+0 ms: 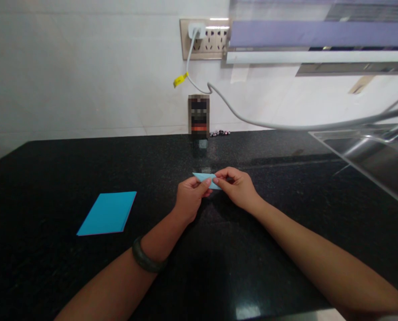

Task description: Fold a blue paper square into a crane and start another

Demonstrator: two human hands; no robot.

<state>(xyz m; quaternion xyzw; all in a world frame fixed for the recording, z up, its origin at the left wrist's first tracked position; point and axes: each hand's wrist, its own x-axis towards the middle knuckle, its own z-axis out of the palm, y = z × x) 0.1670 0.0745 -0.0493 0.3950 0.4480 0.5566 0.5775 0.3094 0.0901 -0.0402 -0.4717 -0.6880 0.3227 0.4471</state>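
Observation:
Both hands meet over the middle of a black stone counter (51, 178). My left hand (189, 198) pinches the left part of a small folded piece of light blue paper (203, 178), its pointed tip sticking out to the left. My right hand (238, 187) grips the paper's right end with thumb and fingers closed. A dark bangle (145, 259) circles my left wrist.
A stack of blue paper sheets (108, 213) lies flat at the left of the counter. A small dark object (199, 117) stands against the white wall. A grey cable (252, 119) runs from a wall socket (203, 39) to the right. A steel sink (369, 151) sits at the right.

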